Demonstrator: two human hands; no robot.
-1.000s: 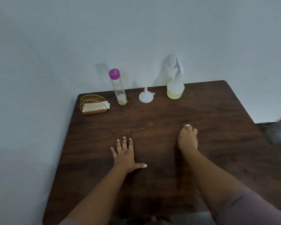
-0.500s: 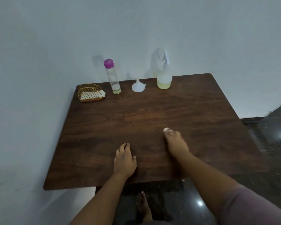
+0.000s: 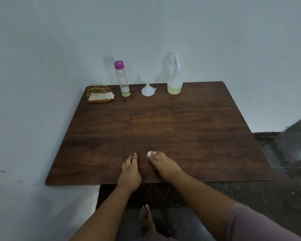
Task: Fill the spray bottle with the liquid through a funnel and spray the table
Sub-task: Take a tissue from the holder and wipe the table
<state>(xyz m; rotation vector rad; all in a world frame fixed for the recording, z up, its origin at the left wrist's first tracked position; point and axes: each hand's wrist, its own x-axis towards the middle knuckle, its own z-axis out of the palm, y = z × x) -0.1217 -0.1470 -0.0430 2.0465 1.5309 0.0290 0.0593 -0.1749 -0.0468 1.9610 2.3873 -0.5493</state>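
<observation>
The spray bottle [image 3: 174, 84] stands at the table's far edge with pale yellow liquid in its lower part and its white trigger head on. A white funnel [image 3: 147, 90] sits upside down to its left. Further left stands a tall clear bottle [image 3: 122, 79] with a purple cap and a little liquid at the bottom. My left hand [image 3: 129, 173] lies flat near the table's front edge, holding nothing. Beside it, my right hand [image 3: 161, 164] rests with its fingers curled over a small white wad [image 3: 150, 153], blurred, perhaps tissue.
A gold wire napkin holder [image 3: 99, 94] with white napkins sits at the far left corner of the dark wooden table [image 3: 163, 122]. A white wall runs behind and to the left. Dark floor lies to the right, and a bare foot [image 3: 146, 218] shows below the table.
Both hands have slid back toward the table's front edge and come closer together. The view has pulled back, so the table's front edge and the floor now show.
</observation>
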